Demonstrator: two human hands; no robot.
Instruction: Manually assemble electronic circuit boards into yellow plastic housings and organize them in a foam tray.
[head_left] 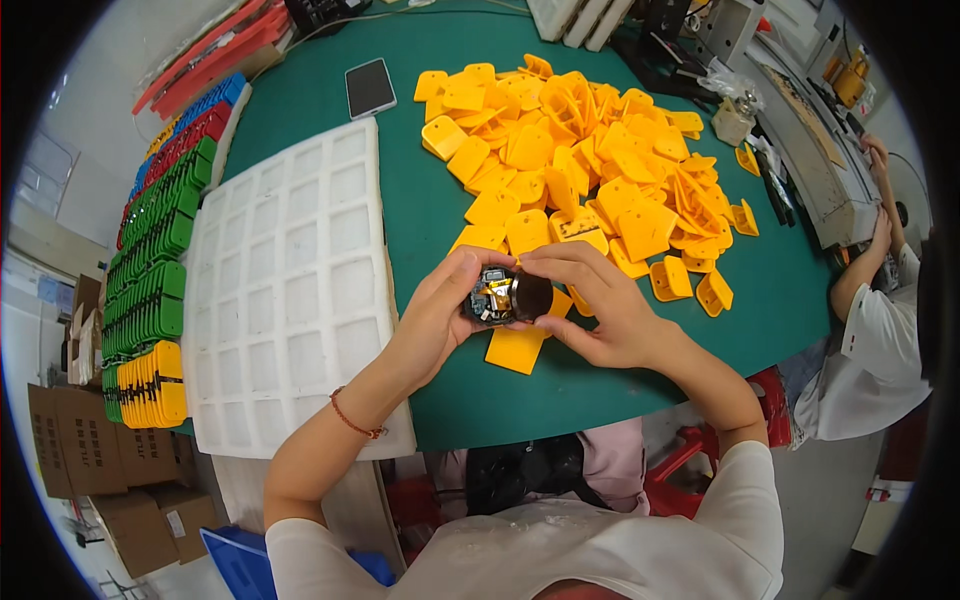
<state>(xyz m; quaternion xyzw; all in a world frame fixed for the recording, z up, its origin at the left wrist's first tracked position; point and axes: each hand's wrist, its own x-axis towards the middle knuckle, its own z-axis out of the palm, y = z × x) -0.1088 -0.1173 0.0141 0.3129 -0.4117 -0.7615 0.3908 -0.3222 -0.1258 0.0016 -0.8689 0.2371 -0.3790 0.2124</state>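
Between both hands, over the near edge of the table, is a small black electronic device point(490, 296) with its inside exposed, showing metal and orange-gold parts. My left hand point(438, 312) grips its dark casing from the left. A dark round disc-like part point(533, 298) stands at the device's right side, and the fingers and thumb of my right hand point(612, 312) close around it. Whether the disc is joined to the casing I cannot tell. Just below lies a flat yellow plastic piece point(514, 352). Beyond my hands spreads a large heap of bent yellow plastic pieces point(590, 150).
A white gridded foam tray point(290, 285) lies to the left on the green table point(440, 400). Past it stand rows of green, yellow, red and blue pieces point(145, 290). A phone point(370, 88) rests at the back. Another person point(885, 330) works at the right beside a grey machine point(815, 150).
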